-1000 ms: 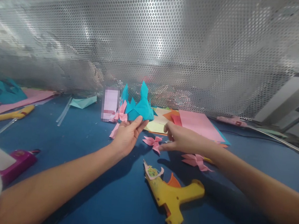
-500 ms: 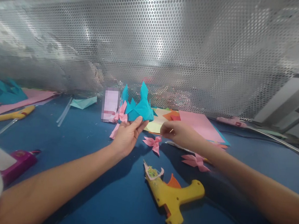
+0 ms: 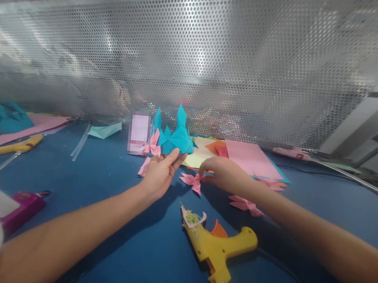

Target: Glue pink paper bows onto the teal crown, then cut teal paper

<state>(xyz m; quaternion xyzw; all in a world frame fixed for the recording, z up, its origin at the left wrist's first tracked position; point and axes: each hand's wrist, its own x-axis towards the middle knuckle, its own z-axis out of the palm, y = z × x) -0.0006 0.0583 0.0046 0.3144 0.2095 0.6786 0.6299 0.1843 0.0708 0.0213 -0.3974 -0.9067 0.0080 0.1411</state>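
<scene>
My left hand (image 3: 158, 174) is closed around the base of a turquoise folded-paper piece (image 3: 177, 139) with tall pointed tips, holding it upright above the table. A pink paper flower (image 3: 154, 144) sits on the left side of that piece. My right hand (image 3: 222, 174) is at a second pink paper flower (image 3: 192, 182) lying on the table. Its index finger and thumb are curved and apart at the flower's right petal; whether they touch it is hard to tell. Below lies a yellow glue gun (image 3: 218, 248), its nozzle pointing up and left.
Another pink paper flower (image 3: 246, 205) lies under my right forearm. Stacked coloured paper (image 3: 246, 157) is behind. To the left are a yellow-handled tool (image 3: 13, 145), clear glue sticks (image 3: 80, 142), pale green folded paper (image 3: 105, 129) and a purple-and-white device (image 3: 19, 213). A perforated metal panel (image 3: 195, 63) borders the back.
My right hand has moved slightly left and down to the pink flower, and its fingers have gone from pinched to spread. My left hand keeps the turquoise piece almost still.
</scene>
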